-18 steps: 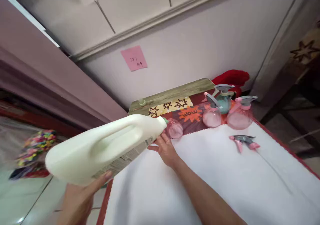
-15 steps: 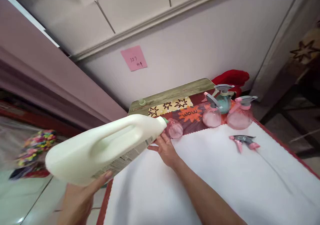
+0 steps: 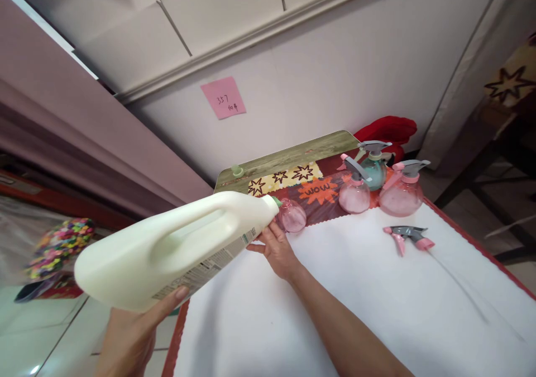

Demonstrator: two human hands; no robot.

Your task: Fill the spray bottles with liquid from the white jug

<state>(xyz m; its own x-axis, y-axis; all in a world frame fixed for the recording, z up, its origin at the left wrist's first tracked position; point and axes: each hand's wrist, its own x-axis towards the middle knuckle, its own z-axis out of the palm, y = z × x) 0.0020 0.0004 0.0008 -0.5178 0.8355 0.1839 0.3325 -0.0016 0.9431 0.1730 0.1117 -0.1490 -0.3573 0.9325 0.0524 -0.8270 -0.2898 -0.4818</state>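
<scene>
Left hand (image 3: 136, 329) grasps a jug (image 3: 134, 254) tipped at a bottle (image 3: 293, 218), right hand (image 3: 280, 255) alongside, hold unclear from here.

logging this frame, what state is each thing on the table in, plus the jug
white jug, tipped, in the left hand
leftmost pink bottle, sprayer off, at the jug's mouth
loose sprayer, lying down, tube attached
middle pink bottle, upright, sprayer on
green bottle, upright, sprayer on
rightmost pink bottle, upright, sprayer on
green cap-like piece, lying loose
</scene>
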